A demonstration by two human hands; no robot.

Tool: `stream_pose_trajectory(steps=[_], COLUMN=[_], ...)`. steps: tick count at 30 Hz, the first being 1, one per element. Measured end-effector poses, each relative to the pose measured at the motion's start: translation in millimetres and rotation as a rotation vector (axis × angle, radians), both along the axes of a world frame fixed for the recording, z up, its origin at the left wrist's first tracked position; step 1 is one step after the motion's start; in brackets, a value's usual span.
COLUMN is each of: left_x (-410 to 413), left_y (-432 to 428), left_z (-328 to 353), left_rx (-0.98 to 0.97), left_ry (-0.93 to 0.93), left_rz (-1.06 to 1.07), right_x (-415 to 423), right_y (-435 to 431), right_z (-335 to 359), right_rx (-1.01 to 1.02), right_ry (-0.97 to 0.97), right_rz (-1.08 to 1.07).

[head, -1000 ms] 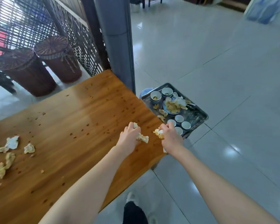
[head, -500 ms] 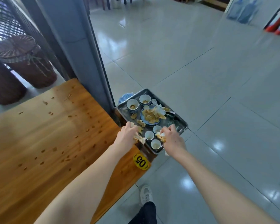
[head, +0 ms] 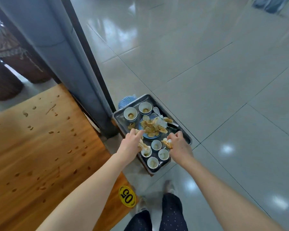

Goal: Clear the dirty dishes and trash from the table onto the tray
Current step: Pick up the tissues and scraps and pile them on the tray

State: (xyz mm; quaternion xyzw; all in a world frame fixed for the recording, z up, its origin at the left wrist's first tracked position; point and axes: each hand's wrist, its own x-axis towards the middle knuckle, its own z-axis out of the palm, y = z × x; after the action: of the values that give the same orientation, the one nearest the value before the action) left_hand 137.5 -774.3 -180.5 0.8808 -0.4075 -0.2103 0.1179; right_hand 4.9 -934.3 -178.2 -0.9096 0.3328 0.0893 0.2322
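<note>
my left hand (head: pixel 132 144) is curled round a wad of crumpled, yellow-stained white paper napkin (head: pixel 143 145), and my right hand (head: pixel 177 145) pinches a second napkin wad (head: pixel 167 142) of the same kind; both grips are closed tight on their trash. both hang over the near half of the rectangular steel tray (head: pixel 185 134), which sits low just past the right edge of the brown wooden table (head: pixel 40 147). this paper should weigh almost nothing and squash wherever i squeeze it, so a whole-fist hold on the bulk is fine (no special spot to take it by). being stained, it may be damp enough to cling to my fingers when i let go. the small white ceramic cups (head: pixel 156 145) right under my knuckles look light, tippy and breakable, so i'd aim for the round blue plate heaped with napkins (head: pixel 153 127) at the tray's middle, not onto the cups
</note>
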Motion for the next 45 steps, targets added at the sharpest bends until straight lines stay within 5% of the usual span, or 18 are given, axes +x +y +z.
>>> stream_pose_trajectory(steps=[16,26,45], left_x=[21.1,52.3,44.9], left_y=[-103.9,-133.9,-48.5], left_z=[-88.2,-98.0,-15.3], left_rx=[-0.047,-0.054,-0.092], left_ry=[0.368,0.527,0.231], left_rz=[0.439,0.513,0.708], right_x=[79.5,131.4,155.9], right_y=[-117.4,-148.8,-87.6], right_z=[-79.1,-93.7,-14.7], right_rx=[0.117,0.234,0.099], right_ry=[0.151,0.126,0.071], right_rz=[0.254,0.36,0.574])
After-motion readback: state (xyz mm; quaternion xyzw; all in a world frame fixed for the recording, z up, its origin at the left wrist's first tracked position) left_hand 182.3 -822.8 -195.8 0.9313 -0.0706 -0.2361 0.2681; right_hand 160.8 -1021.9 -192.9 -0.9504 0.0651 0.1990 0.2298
